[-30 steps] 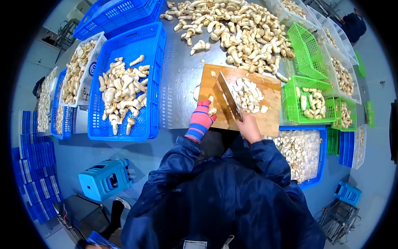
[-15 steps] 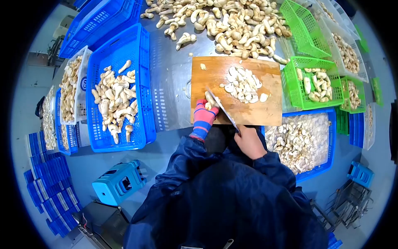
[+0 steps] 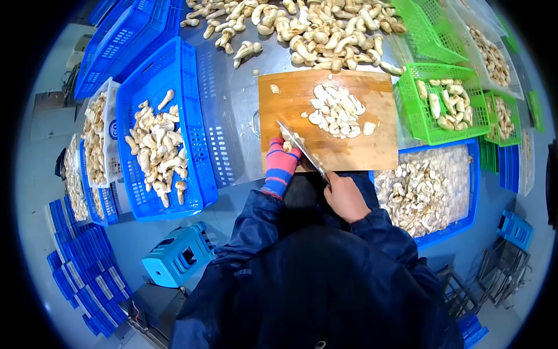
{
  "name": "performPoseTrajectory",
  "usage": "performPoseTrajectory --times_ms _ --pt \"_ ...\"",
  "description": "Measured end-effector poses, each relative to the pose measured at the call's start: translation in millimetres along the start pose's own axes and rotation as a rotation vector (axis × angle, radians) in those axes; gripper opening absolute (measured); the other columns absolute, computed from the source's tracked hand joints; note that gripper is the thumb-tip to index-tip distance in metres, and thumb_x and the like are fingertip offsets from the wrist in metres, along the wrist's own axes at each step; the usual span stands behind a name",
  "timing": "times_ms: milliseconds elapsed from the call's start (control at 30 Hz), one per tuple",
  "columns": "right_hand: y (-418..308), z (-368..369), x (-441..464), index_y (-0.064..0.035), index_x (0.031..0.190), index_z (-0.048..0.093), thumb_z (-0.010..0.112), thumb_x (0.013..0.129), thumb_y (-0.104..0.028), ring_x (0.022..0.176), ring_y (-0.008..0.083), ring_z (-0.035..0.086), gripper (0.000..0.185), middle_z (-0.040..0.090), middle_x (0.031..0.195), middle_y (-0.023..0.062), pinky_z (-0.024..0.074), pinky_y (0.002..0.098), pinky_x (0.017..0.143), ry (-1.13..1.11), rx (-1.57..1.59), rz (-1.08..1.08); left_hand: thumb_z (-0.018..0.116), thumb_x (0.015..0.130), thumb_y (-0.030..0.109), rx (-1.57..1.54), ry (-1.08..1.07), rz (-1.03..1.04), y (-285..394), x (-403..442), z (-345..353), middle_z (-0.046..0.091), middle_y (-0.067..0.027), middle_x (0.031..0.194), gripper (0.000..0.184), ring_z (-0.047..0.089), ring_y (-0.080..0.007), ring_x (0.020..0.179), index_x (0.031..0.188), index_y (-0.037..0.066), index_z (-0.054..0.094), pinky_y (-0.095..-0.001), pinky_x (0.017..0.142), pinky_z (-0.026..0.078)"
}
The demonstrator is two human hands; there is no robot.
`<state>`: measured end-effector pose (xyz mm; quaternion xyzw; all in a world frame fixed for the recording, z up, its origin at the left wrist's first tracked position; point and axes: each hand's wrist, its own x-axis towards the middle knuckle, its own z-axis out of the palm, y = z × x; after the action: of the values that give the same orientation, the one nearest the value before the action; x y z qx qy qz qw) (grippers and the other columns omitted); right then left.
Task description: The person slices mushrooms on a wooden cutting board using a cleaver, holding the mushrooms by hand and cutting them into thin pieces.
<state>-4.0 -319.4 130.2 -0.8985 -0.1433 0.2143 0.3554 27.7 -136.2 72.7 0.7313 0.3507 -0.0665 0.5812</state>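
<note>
My left hand [image 3: 281, 160], in a pink and blue striped glove, is closed around a mushroom [image 3: 288, 146] at the left front of the wooden cutting board [image 3: 372, 154]. Bare, my right hand [image 3: 345, 196] grips a knife [image 3: 306, 152] by its handle near the board's front edge. The blade slants up and left, right beside the held mushroom and partly covering it; whether it is cutting in cannot be made out. A pile of pale mushroom slices [image 3: 337, 110] lies on the board, with a small piece [image 3: 275, 89] at its upper left.
Whole mushrooms [image 3: 325, 41] are heaped on the metal table [image 3: 226, 87] behind the board. A blue crate [image 3: 195, 116] of mushrooms stands left. On the right are a green basket [image 3: 415, 125] with mushrooms and, lower, a blue tray [image 3: 474, 186] of slices.
The view has shifted slightly. The knife blade now lies across the mushroom in my left hand, covering more of it. Both hands keep their grips.
</note>
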Motion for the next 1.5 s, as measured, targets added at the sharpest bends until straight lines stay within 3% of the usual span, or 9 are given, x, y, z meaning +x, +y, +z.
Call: performPoseTrajectory --times_ms 100,300,500,633,767,933,1267,1367,1500 --pt "-8.1 -10.1 0.5 0.0037 0.089 0.053 0.052 0.080 -0.008 0.066 0.0429 0.059 0.015 0.059 0.069 0.0276 0.0480 0.0517 0.062 -0.020 -0.024 -0.037 0.068 0.076 0.019 0.363 0.132 0.245 -11.6 5.7 0.8 0.066 -0.0157 0.089 0.038 0.064 -0.0300 0.082 0.105 0.001 0.053 -0.0379 0.073 0.051" --pt "-20.7 -40.6 -45.3 0.0012 0.099 0.050 0.053 0.079 -0.008 0.066 0.0428 0.059 0.022 0.058 0.067 0.0268 0.0470 0.0515 0.062 -0.155 -0.031 0.054 0.071 0.074 0.013 -0.459 -0.117 0.006 -96.5 59.0 15.4 0.063 -0.0183 0.089 0.035 0.062 -0.0297 0.083 0.101 0.001 0.052 -0.0354 0.074 0.049" --pt "-4.8 -4.0 -12.5 0.0049 0.092 0.055 0.053 0.078 -0.005 0.070 0.0432 0.059 0.018 0.059 0.072 0.0280 0.0473 0.0505 0.067 -0.043 0.044 0.016 0.072 0.071 0.019 0.222 0.095 0.163 -24.5 13.8 2.9 0.063 -0.0216 0.090 0.041 0.062 -0.0348 0.086 0.101 -0.001 0.052 -0.0378 0.075 0.049" --pt "-7.9 -4.9 12.6 0.0052 0.099 0.057 0.053 0.077 -0.005 0.072 0.0422 0.060 0.024 0.060 0.074 0.0271 0.0478 0.0477 0.068 0.004 0.047 -0.054 0.072 0.068 0.023 0.022 -0.030 -0.065 10.2 -3.3 -5.0 0.063 -0.0229 0.093 0.051 0.062 -0.0356 0.088 0.106 -0.003 0.051 -0.0376 0.078 0.049" --pt "-27.1 -23.4 -14.2 0.0043 0.102 0.058 0.054 0.077 -0.006 0.072 0.0415 0.060 0.027 0.059 0.074 0.0271 0.0479 0.0464 0.067 -0.044 0.051 0.019 0.074 0.068 0.026 0.252 0.089 0.196 -14.0 8.8 0.2 0.064 -0.0227 0.095 0.054 0.062 -0.0353 0.090 0.107 -0.002 0.051 -0.0387 0.079 0.049" --pt "-33.8 -29.6 -34.2 0.0028 0.113 0.057 0.053 0.078 -0.008 0.070 0.0400 0.061 0.037 0.059 0.072 0.0264 0.0479 0.0433 0.065 -0.132 0.040 0.174 0.074 0.067 0.027 0.262 0.079 0.169 -2.9 0.6 -3.3 0.064 -0.0225 0.095 0.052 0.062 -0.0353 0.089 0.105 -0.001 0.053 -0.0399 0.078 0.050" --pt "-16.9 16.9 46.0 0.0076 0.083 0.058 0.054 0.077 -0.012 0.076 0.0459 0.056 0.021 0.058 0.074 0.0279 0.0448 0.0498 0.071 -0.066 0.055 0.054 0.072 0.068 0.022 0.180 0.021 0.192 -27.5 17.9 -1.4 0.064 -0.0178 0.084 0.050 0.065 -0.0260 0.068 0.106 -0.002 0.051 -0.0346 0.060 0.052" --pt "-7.5 4.5 77.4 0.0056 0.080 0.058 0.053 0.078 -0.012 0.041 0.0274 0.054 0.018 0.056 0.056 0.0165 0.0452 0.0402 0.044 -0.240 0.227 0.330 0.073 0.068 0.023 -0.014 -0.182 0.011 -20.1 16.9 -26.7 0.064 -0.0166 0.086 0.056 0.064 -0.0241 0.065 0.113 -0.001 0.051 -0.0345 0.060 0.052" --pt "23.9 -13.1 73.9 0.0033 0.074 0.056 0.052 0.080 -0.008 0.036 0.0152 0.050 0.013 0.051 0.050 0.0068 0.0396 0.0319 0.034 -0.178 0.536 0.328 0.074 0.071 0.023 0.112 -0.287 0.031 -14.7 29.1 -66.8 0.063 -0.0101 0.082 0.054 0.061 -0.0165 0.061 0.116 0.005 0.051 -0.0304 0.054 0.050"
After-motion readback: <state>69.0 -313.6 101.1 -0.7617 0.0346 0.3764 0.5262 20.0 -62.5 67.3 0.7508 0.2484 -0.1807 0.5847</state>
